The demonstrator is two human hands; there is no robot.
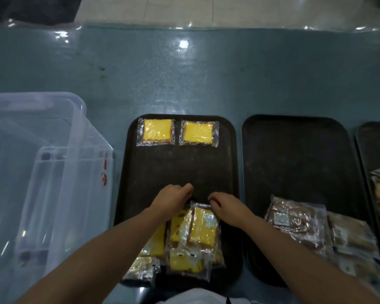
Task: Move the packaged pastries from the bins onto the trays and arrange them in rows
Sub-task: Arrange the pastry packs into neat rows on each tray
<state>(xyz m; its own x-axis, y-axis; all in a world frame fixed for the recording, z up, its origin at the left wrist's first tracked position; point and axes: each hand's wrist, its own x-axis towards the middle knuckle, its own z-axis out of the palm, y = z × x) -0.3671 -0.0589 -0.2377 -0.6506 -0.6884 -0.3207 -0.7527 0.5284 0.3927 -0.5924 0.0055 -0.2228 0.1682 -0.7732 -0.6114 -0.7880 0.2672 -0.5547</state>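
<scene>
**Second row about to start on the left tray**

Nearest the camera, a loose heap of yellow packaged pastries (191, 240) lies at the near end of the left tray (233, 172), the wrappers overlapping and some turned label-up. Both hands work at the far edge of this heap. The left hand (173, 199) has its fingers curled down and drawn together over the left side of the pile; whether they actually pinch a wrapper cannot be told, since the fingertips are hidden behind the knuckles. The right hand (226, 207) has its fingers bent and pressed close, their tips at the far corner of the top packet (203, 227), apparently nipping the clear film edge.

To the right, a second tray (294, 154) holds a pile of brown packaged pastries (298, 222) at its near end, with the rest bare. A third tray (366, 148) shows at the far right edge with blurred packets on it. On the left stands a clear plastic bin (53, 163), seemingly emptied.

Farther up the left tray, two yellow packets (177, 132) lie flat, side by side, across the far end.

The step in hand looks like sorting the heap into rows. The next move calls for lifting one packet clear without dragging its neighbours, then laying it yellow side up just near of the far pair.
</scene>
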